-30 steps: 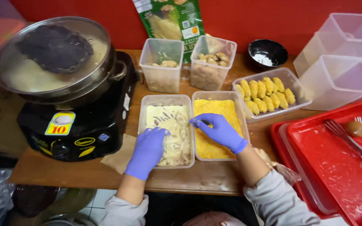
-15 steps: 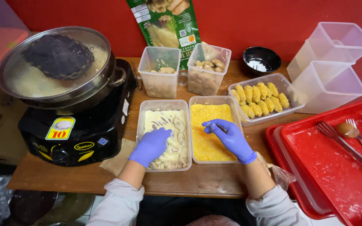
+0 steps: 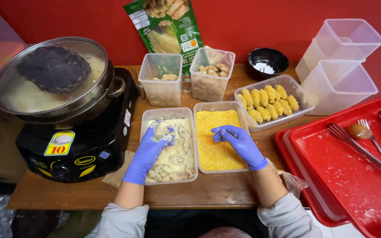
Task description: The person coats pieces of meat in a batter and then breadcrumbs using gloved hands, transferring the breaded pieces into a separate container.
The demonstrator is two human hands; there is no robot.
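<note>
My left hand (image 3: 148, 152), in a blue glove, holds a batter-coated piece (image 3: 161, 130) above the clear tub of pale batter (image 3: 171, 176). My right hand (image 3: 239, 143), also gloved, rests with pinched fingers over the tub of yellow breadcrumbs (image 3: 214, 152) just to the right. A tub of several breaded yellow pieces (image 3: 270, 102) lies farther right. Behind stand two taller clear tubs (image 3: 162, 79) (image 3: 210, 75) holding uncoated pieces.
A lidded pot (image 3: 51, 81) sits on a black electric cooker (image 3: 76, 150) at left. A green food bag (image 3: 166, 26) leans on the red wall. A black bowl (image 3: 267, 61), stacked clear tubs (image 3: 340, 66), and red trays (image 3: 358, 176) with tongs and utensils lie at right.
My left hand has lifted a coated piece out of the batter. My right hand has shifted slightly forward over the crumbs.
</note>
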